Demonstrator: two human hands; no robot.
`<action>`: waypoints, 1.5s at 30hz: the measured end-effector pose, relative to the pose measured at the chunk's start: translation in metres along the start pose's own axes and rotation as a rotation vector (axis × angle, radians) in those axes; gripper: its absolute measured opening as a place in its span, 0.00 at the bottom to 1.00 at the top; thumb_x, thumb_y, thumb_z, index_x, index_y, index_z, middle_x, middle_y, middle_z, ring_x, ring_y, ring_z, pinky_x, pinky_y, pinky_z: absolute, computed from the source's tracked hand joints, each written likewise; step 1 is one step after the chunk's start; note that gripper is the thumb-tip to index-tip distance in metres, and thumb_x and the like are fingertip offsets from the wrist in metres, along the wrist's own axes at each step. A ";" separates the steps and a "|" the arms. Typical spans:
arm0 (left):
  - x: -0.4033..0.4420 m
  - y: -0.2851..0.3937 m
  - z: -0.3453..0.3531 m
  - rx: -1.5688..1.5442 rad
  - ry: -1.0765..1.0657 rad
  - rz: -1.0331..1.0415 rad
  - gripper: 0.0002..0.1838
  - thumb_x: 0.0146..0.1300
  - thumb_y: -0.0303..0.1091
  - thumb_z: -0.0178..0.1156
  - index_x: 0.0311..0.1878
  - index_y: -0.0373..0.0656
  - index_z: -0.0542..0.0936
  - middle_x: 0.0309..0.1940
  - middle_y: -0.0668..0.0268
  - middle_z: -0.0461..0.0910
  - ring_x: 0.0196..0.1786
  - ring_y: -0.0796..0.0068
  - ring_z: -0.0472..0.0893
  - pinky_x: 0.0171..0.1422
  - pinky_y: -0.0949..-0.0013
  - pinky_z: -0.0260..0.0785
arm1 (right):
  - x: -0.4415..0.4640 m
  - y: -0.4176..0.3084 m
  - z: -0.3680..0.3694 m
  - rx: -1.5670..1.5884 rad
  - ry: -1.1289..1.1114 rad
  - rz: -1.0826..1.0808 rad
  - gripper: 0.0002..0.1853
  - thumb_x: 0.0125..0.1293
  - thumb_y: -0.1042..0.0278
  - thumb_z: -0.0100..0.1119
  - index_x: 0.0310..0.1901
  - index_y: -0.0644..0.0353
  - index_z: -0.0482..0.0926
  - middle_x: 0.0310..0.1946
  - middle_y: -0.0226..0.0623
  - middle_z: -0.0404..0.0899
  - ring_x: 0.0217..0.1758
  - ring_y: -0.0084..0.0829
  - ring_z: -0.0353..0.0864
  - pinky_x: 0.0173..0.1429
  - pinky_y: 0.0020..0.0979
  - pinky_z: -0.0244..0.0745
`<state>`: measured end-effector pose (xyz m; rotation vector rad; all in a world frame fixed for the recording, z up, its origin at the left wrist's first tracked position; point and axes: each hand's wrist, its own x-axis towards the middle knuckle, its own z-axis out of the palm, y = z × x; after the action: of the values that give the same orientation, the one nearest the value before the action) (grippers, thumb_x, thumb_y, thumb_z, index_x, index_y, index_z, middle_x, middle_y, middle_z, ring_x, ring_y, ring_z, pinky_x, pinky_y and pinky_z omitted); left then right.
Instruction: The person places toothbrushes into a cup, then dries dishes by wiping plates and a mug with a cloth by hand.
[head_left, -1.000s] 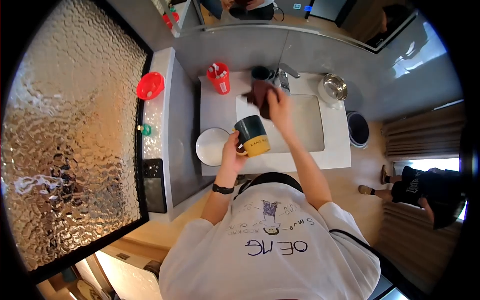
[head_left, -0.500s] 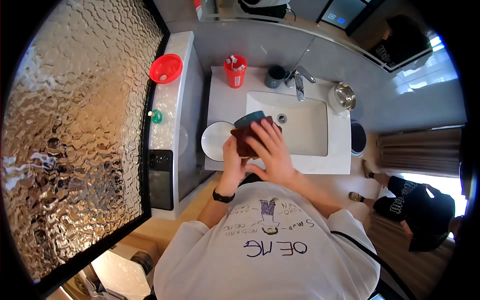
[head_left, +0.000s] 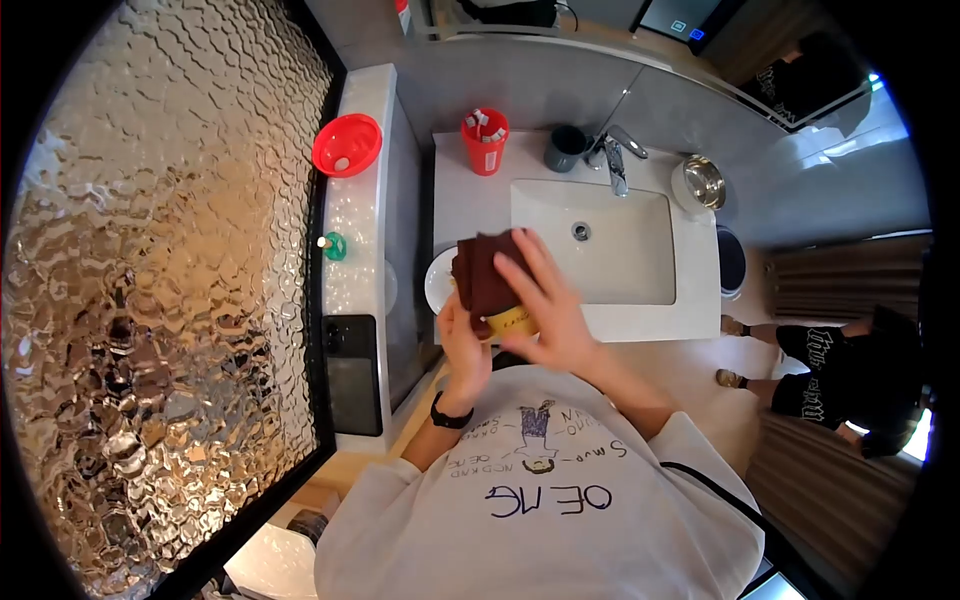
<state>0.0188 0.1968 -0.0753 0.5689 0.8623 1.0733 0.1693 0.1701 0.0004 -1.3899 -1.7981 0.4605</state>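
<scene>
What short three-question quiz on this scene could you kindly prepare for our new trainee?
1. Multiple choice: What lies under the fingertips of the right hand, against the held mug?
A) a sponge
B) a brown cloth
C) a paper towel

2. True or false: The shiny metal bowl stands on the counter, outside the sink basin.

3. Fill the gap: Along the back, the dark mug stands between the red cup and the ____.

Key: 1. B; 2. true; 3. faucet.
</scene>
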 end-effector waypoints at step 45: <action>-0.050 -0.091 0.175 0.169 -0.788 -0.074 0.39 0.68 0.62 0.45 0.74 0.47 0.54 0.72 0.62 0.60 0.73 0.64 0.60 0.74 0.55 0.53 | -0.141 0.056 -0.190 0.074 0.105 -0.237 0.46 0.60 0.32 0.53 0.69 0.63 0.62 0.71 0.57 0.54 0.75 0.62 0.48 0.73 0.58 0.51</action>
<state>0.1997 0.1156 -0.0304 1.0029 0.2734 0.6190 0.3610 0.0235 0.0260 -1.1136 -1.8133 0.3195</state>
